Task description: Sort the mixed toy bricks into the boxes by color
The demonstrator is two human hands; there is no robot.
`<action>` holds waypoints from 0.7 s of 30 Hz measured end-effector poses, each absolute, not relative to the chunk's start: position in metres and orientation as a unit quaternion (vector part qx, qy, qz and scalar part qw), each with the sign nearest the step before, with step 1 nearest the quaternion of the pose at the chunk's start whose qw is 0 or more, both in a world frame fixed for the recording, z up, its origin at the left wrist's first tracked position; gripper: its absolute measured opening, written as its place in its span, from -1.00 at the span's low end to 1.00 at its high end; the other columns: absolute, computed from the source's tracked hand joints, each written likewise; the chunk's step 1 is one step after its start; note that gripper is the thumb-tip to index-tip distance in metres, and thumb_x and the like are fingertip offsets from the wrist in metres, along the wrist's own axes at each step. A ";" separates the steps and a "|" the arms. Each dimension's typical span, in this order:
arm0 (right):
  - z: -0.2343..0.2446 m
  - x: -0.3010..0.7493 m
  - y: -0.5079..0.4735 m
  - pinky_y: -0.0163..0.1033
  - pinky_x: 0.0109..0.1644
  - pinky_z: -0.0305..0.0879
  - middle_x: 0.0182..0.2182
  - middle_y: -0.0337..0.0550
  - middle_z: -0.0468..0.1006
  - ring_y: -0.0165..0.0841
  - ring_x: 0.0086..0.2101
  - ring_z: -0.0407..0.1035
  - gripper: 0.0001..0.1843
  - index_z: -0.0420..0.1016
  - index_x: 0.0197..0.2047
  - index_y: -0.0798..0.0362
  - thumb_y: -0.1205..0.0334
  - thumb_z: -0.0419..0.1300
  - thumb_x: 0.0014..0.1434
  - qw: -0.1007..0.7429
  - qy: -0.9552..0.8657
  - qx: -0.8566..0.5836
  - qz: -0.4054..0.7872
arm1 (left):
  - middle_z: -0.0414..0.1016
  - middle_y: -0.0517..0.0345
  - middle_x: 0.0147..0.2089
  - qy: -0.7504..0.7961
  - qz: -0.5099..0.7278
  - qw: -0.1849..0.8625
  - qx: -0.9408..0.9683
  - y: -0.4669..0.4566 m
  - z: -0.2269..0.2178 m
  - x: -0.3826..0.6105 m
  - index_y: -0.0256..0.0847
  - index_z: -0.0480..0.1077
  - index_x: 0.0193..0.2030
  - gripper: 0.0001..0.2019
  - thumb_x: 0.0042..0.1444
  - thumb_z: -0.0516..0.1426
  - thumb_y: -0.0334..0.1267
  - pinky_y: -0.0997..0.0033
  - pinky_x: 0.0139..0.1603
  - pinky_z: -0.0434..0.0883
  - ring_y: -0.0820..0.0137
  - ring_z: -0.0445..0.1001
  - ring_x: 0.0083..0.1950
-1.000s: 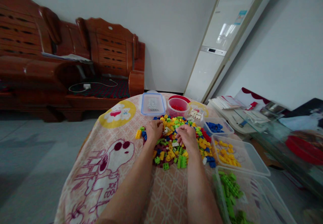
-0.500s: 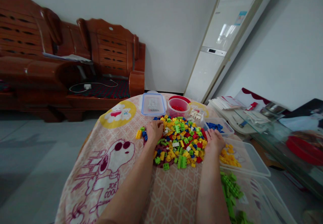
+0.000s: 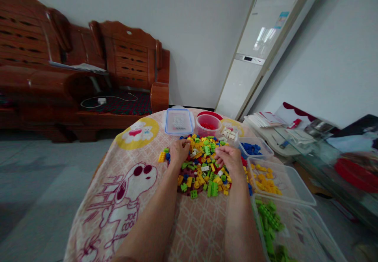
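Note:
A heap of mixed toy building bricks [image 3: 203,175] in yellow, green, blue, red and white lies on the cloth-covered round table. At the heap's left edge is my left hand [image 3: 178,151], its fingers curled together at the bricks. What they hold, if anything, is too small to make out. Over the right part of the heap reaches my right hand [image 3: 232,160], its fingers apart and nothing visible in them. A few yellow and blue bricks [image 3: 162,157] lie just left of my left hand.
Clear boxes on the right hold blue bricks [image 3: 251,149], yellow bricks [image 3: 267,183] and green bricks [image 3: 270,222]. Behind the heap stand a round tub [image 3: 208,132] with red bricks, a blue-rimmed lidded box [image 3: 179,122] and some white bricks [image 3: 228,133]. A glass table [image 3: 319,163] stands beyond.
My right hand has moved left, from beside the blue bricks' box to over the heap. My left hand has stayed at the heap's left edge, shifting only slightly.

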State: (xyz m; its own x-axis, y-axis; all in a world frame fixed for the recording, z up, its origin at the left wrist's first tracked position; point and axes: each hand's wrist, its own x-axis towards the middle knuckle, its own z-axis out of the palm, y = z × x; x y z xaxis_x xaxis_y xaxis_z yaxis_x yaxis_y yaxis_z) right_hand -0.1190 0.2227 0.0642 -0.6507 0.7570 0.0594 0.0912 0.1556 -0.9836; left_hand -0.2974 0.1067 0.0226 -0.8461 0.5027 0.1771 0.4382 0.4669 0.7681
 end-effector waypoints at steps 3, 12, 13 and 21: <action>0.066 -0.135 0.196 -0.37 -0.58 0.20 -0.62 -0.25 0.53 -0.43 -0.65 0.34 -0.77 0.62 -0.38 0.09 0.09 0.27 0.04 0.113 -0.819 -0.260 0.499 | 0.68 0.03 -0.06 0.840 0.468 0.029 0.275 0.104 0.023 -0.303 -0.20 0.64 -0.02 -0.67 0.19 0.09 -0.27 0.31 0.08 0.44 0.24 0.59 -0.06; 0.065 -0.168 0.138 -0.25 -0.10 0.36 -0.14 0.06 0.70 -0.15 -0.05 0.57 -0.74 0.69 -0.16 0.07 0.37 0.25 0.08 -0.080 -0.972 -0.185 0.119 | 0.70 0.08 -0.13 0.796 0.556 0.005 0.240 0.097 0.027 -0.313 -0.24 0.66 -0.14 -0.68 0.09 0.09 -0.32 0.37 0.04 0.47 0.27 0.60 -0.09; 0.064 -0.169 0.135 -0.23 -0.10 0.37 -0.12 0.08 0.69 -0.13 -0.04 0.56 -0.72 0.68 -0.14 0.08 0.38 0.22 0.09 -0.084 -0.974 -0.186 0.101 | 0.70 0.08 -0.14 0.796 0.559 0.005 0.234 0.097 0.027 -0.313 -0.24 0.66 -0.14 -0.68 0.08 0.09 -0.32 0.36 0.02 0.48 0.28 0.60 -0.11; 0.062 -0.170 0.130 -0.22 -0.09 0.37 -0.14 0.09 0.68 -0.14 -0.06 0.56 -0.72 0.64 -0.14 0.09 0.38 0.19 0.10 -0.082 -0.980 -0.160 0.091 | 0.70 0.08 -0.15 0.802 0.543 0.031 0.246 0.100 0.025 -0.311 -0.26 0.65 -0.14 -0.69 0.09 0.10 -0.34 0.35 0.03 0.47 0.29 0.60 -0.12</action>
State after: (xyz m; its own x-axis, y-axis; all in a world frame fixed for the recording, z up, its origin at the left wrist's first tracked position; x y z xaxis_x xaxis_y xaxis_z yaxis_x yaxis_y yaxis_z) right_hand -0.1695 0.1296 0.0621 -0.9357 0.2976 -0.1896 0.3274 0.9326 -0.1519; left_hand -0.3115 0.0996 0.0247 -0.8773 0.4282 0.2167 0.3602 0.2893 0.8869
